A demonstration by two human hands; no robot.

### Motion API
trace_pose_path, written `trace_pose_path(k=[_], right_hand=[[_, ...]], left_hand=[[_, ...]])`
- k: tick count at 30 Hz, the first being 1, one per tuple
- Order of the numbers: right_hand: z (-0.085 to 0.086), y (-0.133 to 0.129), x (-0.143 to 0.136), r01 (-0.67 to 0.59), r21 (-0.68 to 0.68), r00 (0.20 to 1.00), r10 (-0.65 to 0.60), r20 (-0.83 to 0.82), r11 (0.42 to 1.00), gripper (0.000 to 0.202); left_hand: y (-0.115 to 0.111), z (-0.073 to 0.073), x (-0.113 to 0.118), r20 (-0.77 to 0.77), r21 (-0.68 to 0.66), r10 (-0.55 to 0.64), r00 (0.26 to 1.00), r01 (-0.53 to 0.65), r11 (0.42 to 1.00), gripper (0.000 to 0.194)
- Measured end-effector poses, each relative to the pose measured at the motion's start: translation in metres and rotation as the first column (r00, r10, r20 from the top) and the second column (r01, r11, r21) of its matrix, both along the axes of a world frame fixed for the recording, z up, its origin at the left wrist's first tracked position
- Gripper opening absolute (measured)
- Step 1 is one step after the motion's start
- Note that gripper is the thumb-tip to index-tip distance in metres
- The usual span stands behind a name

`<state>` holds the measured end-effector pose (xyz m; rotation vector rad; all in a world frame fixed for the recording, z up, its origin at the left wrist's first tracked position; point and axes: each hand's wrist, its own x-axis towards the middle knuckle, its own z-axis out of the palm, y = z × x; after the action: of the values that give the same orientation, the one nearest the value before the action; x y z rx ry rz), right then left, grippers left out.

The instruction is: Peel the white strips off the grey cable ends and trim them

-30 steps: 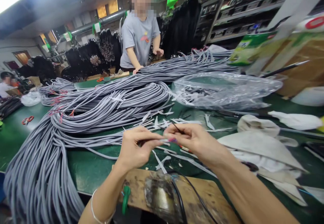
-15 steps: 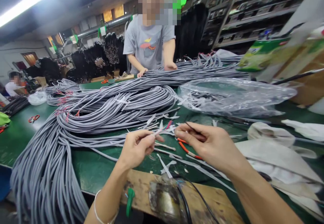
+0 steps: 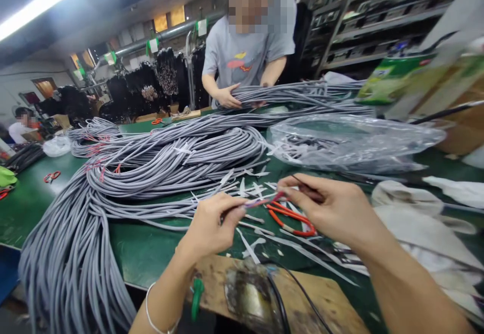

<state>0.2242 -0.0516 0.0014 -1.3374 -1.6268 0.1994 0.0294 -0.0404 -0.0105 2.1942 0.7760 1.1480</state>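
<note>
My left hand (image 3: 212, 227) is closed in a pinch on the end of a cable, from which thin pinkish-purple wires (image 3: 261, 202) stick out to the right. The fingertips of my right hand (image 3: 333, 208) are closed on the far ends of these wires. A thin dark piece (image 3: 302, 181) also shows at the right fingers; what it is I cannot make out. Below the right hand lie scissors with orange handles (image 3: 293, 221), their blades mostly hidden. Long bundles of grey cables (image 3: 181, 157) spread over the green table (image 3: 139, 256) beyond and left of my hands.
At the near edge a stained wooden board (image 3: 321, 298) carries a metal block (image 3: 249, 291) and black cords. White strips (image 3: 302, 251) lie scattered about. A clear plastic bag (image 3: 351, 140) and pale cloth (image 3: 416, 238) are at right. Across the table a co-worker (image 3: 249, 52) handles grey cables.
My right hand has come to the coloured wires and now grips their ends; they were free before. Both hands shifted slightly right. The co-worker moved right and lifted a cable bundle.
</note>
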Motion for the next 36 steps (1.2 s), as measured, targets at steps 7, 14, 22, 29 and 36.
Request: trace_pose_path(k=[7,14,22,29,36], right_hand=[[0.006,-0.005,-0.013,-0.36,-0.15,0.931,0.366,0.011,0.921,0.042],[-0.015,-0.001,-0.034,-0.232,0.005,0.972,0.232,0.027,0.973,0.029],[-0.021,-0.004,-0.031,-0.091,0.441,0.89,-0.126,0.439,0.893,0.031],[-0.009,0.006,-0.017,-0.034,-0.022,0.999,0.034,0.028,0.999,0.025],[-0.006,0.015,-0.004,-0.113,-0.264,0.984,0.144,0.101,0.958,0.047]], left_hand=[[0.007,-0.004,-0.003,0.315,-0.418,0.118,0.942,0.026,0.908,0.038],[0.002,-0.002,0.001,0.156,-0.371,0.123,0.98,-0.057,0.927,0.031],[0.008,-0.016,0.004,-0.328,0.301,0.212,0.92,-0.111,0.947,0.028],[0.002,-0.007,0.002,-0.112,0.443,0.0,0.994,0.05,0.895,0.022],[0.003,-0.002,0.001,0.069,0.14,0.021,0.997,-0.03,0.99,0.015]])
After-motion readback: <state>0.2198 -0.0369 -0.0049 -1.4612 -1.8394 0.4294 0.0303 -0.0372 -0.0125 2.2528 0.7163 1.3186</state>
